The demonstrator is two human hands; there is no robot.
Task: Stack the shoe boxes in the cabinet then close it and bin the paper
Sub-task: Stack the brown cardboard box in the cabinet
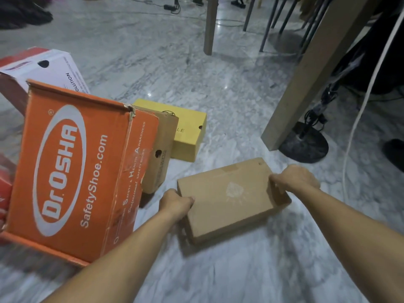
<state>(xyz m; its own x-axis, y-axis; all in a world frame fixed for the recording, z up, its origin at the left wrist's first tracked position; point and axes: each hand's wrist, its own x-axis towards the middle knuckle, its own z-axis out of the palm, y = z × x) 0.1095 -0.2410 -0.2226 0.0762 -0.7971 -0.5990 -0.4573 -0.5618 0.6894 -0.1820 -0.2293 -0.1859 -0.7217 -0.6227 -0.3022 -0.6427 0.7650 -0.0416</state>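
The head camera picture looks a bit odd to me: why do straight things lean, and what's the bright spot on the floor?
Head view: the wide lens bends edges, so the table leg leans; the bright spot is light glinting off the polished floor; the bottom left corner by the orange box is smeared with blur; the brown box between the left hand and right hand stays fairly sharp.

left hand (pixel 175 203) bare | right hand (pixel 295 178) bare | forearms unsleeved | apparently no rings, view blurry

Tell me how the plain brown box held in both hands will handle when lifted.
The plain brown box looks like stiff cardboard with straight edges, so it probably keeps its shape. The left hand and right hand grip opposite ends, so it likely stays level. Its weight cannot be judged.
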